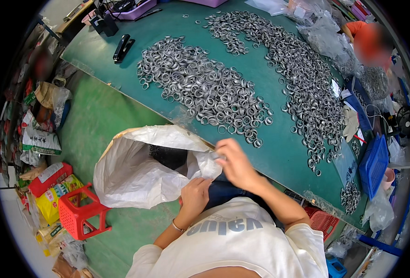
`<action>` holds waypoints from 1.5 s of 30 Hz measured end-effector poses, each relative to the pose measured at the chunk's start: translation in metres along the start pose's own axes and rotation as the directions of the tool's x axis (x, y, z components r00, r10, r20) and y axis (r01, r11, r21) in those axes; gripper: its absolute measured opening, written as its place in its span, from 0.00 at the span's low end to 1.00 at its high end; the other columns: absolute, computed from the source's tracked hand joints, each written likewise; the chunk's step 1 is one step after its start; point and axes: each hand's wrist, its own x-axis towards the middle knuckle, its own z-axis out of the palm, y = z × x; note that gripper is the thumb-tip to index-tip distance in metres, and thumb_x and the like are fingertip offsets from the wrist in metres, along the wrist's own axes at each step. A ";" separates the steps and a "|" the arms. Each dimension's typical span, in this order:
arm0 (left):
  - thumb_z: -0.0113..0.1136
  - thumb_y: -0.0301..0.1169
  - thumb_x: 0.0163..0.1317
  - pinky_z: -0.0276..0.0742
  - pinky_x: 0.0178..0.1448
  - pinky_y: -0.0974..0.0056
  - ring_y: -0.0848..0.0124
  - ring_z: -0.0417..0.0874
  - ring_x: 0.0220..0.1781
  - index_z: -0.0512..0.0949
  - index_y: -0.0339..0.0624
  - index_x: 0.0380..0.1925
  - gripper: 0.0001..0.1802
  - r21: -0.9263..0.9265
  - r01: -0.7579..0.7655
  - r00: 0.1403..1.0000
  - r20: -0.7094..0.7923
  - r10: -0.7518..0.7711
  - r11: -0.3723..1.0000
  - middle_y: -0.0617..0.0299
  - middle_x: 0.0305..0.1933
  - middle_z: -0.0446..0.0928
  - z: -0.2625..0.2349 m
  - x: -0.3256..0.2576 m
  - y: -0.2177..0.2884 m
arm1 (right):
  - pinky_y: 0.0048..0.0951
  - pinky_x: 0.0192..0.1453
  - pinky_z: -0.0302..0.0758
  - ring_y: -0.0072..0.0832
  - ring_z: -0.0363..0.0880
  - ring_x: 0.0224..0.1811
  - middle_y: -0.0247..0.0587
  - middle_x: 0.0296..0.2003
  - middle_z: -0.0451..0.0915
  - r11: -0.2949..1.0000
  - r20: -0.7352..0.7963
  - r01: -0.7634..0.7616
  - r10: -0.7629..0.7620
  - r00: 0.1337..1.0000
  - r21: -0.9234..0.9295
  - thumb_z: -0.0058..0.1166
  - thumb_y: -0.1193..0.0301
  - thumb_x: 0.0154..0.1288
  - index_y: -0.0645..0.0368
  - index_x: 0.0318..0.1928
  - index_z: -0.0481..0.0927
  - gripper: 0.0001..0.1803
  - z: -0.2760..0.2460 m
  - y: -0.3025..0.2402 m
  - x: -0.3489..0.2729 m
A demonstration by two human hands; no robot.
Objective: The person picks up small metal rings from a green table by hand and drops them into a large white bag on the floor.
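Observation:
A large white woven sack (pixel 117 178) stands with its mouth wide at the table's near edge; dark contents (pixel 168 156) show deep inside it. My left hand (pixel 195 193) is closed on the sack's near rim. My right hand (pixel 235 164), a little blurred, is closed at the rim's right side, between sack and table. Something small and grey shows at its fingertips, too unclear to name. Beyond the sack, a heap of grey metal rings (pixel 205 83) lies on the green table (pixel 168 21).
A second, longer heap of rings (pixel 302 78) curves along the table's right. A black stapler (pixel 123 48) lies far left. On the floor stands a red stool (pixel 82 211) near bags. At right are a blue basket (pixel 373 164) and a person in orange (pixel 372 44).

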 end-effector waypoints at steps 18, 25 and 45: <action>0.60 0.23 0.53 0.75 0.35 0.58 0.59 0.80 0.33 0.83 0.41 0.34 0.08 -0.015 0.004 1.000 0.010 -0.004 1.000 0.58 0.29 0.79 0.001 -0.001 -0.001 | 0.41 0.51 0.68 0.45 0.71 0.46 0.44 0.42 0.75 0.773 -0.360 -0.237 0.012 0.933 -0.588 0.66 0.75 0.50 0.62 0.39 0.78 0.15 -0.105 0.066 -0.004; 0.60 0.22 0.52 0.75 0.35 0.58 0.59 0.80 0.33 0.83 0.40 0.33 0.08 -0.017 0.008 1.000 0.011 -0.007 1.000 0.58 0.29 0.79 -0.001 -0.001 0.000 | 0.41 0.49 0.67 0.43 0.71 0.45 0.45 0.39 0.74 0.732 -0.301 -0.208 0.004 0.954 -0.649 0.65 0.75 0.51 0.64 0.34 0.75 0.12 -0.105 0.081 -0.005; 0.60 0.22 0.51 0.75 0.34 0.58 0.60 0.79 0.32 0.83 0.41 0.33 0.08 -0.026 0.001 1.000 -0.017 -0.001 1.000 0.59 0.28 0.78 0.001 -0.002 -0.002 | 0.37 0.50 0.69 0.43 0.73 0.46 0.47 0.42 0.76 0.852 -0.363 -0.182 -0.009 0.932 -0.490 0.61 0.79 0.55 0.66 0.37 0.79 0.09 -0.106 0.072 0.001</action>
